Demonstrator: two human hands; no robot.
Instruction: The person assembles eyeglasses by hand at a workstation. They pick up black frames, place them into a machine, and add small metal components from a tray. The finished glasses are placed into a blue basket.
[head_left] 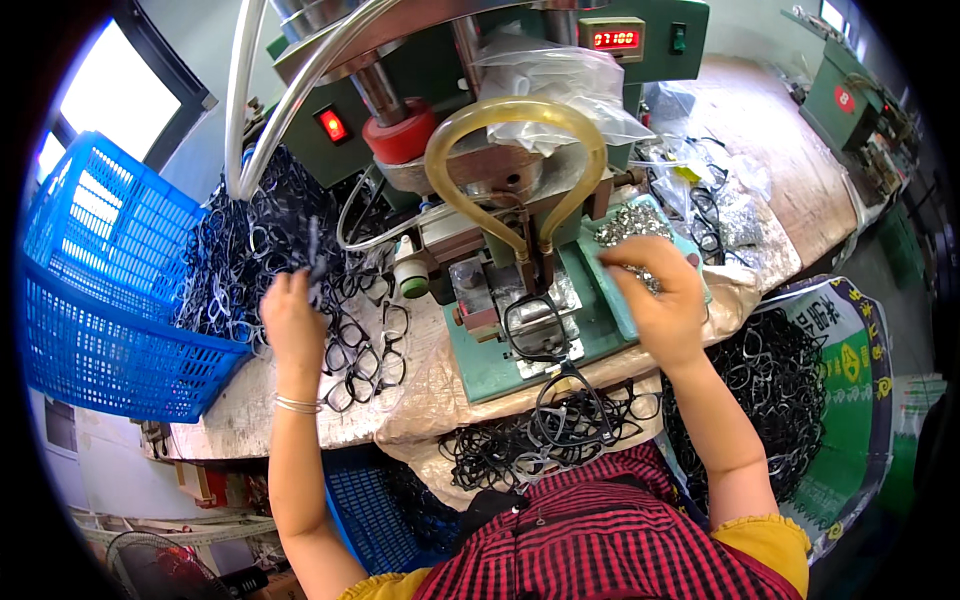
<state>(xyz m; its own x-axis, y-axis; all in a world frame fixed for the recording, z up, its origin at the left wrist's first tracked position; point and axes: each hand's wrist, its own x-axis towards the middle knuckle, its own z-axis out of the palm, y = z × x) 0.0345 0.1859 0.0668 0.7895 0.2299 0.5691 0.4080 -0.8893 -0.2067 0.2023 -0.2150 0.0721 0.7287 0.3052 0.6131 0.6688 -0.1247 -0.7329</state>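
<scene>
Frame at the press: one black eyeglass frame (566, 370) is placed at the press (500, 165), with one rim near the metal fixture (560, 287) and the other toward the apron (600, 530); by judgement, its work is not yet finished.
Frames left: a large pile of dark frames (260, 240) is seen beside the blue basket (120, 320), and loose frames (360, 355) are laid on the worktop (235, 420); these are probably not yet treated.
Frames done: the front heap (490, 445) and the right pile (760, 390) may be finished ones, but this cannot be told surely.
Left hand (293, 325): it is raised near the large pile; a blurred dark piece is seen at the fingertips, and whether it is gripped cannot be told.
Right hand (662, 300): it is held over the teal tray (608, 298) of small metal parts (632, 225), fingers bent; whether a part is pinched cannot be told.
Position: the frame at the press lies between the hands, which are well apart, and is touched by neither.
</scene>
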